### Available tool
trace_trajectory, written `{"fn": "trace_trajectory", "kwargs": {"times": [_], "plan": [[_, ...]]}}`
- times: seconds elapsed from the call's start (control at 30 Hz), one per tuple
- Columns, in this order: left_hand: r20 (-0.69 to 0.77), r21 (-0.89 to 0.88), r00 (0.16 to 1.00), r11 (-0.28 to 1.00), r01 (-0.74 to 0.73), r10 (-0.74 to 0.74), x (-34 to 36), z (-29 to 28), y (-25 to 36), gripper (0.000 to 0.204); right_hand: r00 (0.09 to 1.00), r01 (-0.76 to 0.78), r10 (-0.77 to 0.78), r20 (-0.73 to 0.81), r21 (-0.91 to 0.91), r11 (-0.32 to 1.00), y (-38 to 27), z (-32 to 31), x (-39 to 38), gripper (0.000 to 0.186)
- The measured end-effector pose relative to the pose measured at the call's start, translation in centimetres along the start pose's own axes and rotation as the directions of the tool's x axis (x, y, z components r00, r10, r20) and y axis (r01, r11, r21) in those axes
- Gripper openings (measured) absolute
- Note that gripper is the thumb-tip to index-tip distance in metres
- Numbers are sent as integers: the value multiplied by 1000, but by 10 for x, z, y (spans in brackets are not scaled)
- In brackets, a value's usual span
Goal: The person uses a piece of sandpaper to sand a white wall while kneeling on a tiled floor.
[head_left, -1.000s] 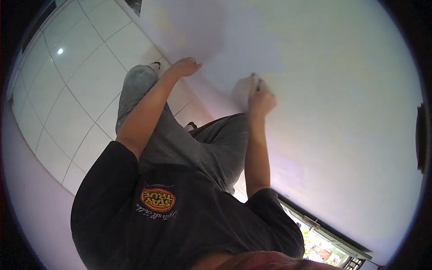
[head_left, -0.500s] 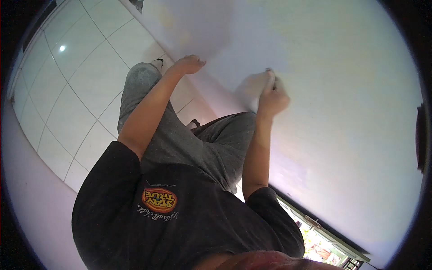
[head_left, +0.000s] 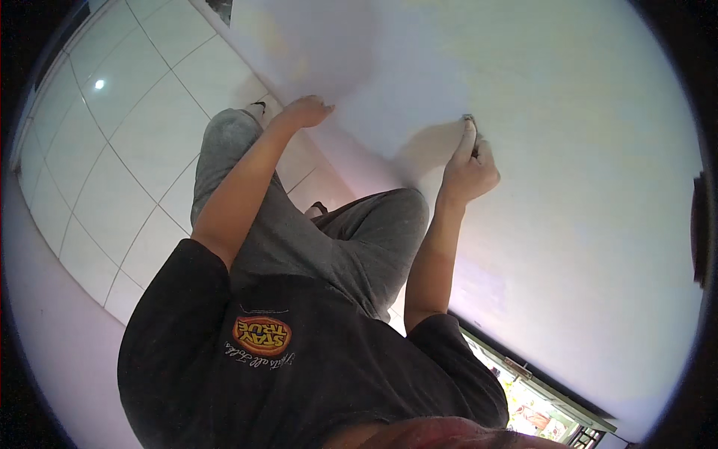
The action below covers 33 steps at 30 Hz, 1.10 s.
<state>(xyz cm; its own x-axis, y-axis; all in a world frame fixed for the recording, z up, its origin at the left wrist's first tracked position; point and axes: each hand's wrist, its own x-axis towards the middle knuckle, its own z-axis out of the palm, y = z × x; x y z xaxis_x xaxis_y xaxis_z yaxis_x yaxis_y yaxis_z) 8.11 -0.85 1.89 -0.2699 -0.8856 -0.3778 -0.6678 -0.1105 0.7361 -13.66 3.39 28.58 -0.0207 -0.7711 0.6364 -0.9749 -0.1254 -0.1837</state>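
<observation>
My right hand (head_left: 471, 168) is closed on a small dark object (head_left: 476, 150), too hidden to identify, with its fingertips against the pale wall (head_left: 568, 187). A shadow falls beside that hand. My left hand (head_left: 307, 111) is farther left, near the lower part of the wall, fingers loosely bent with nothing visible between them; I cannot tell whether it touches the surface. My legs in grey trousers (head_left: 292, 224) are folded beneath my arms.
White floor tiles (head_left: 127, 172) spread along the left, with a pale vertical surface (head_left: 56, 314) at the lower left edge. A bright opening with a frame (head_left: 535, 396) shows at lower right. A dark object (head_left: 698, 228) sits at the far right rim.
My right hand has moved rightward along the wall, with its grip kept. My left hand stays in about the same place, shifting only slightly.
</observation>
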Motion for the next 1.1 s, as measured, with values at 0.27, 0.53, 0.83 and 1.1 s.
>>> {"fn": "trace_trajectory", "kwargs": {"times": [0.27,0.53,0.83,1.1], "plan": [[27,-64,999,997,37,-35,0,-7,20,63,952,290,-250,178,-258,922,59,86,-76,33],[-37,105,989,985,-138,143,20,24,-38,60,982,188,-182,51,-170,967,22,25,-18,35],[83,173,994,982,-79,65,6,2,-20,60,990,99,-94,104,-42,994,13,20,-14,31],[60,155,996,985,-73,65,9,5,4,41,975,193,-175,138,-136,972,32,21,-25,27]]}}
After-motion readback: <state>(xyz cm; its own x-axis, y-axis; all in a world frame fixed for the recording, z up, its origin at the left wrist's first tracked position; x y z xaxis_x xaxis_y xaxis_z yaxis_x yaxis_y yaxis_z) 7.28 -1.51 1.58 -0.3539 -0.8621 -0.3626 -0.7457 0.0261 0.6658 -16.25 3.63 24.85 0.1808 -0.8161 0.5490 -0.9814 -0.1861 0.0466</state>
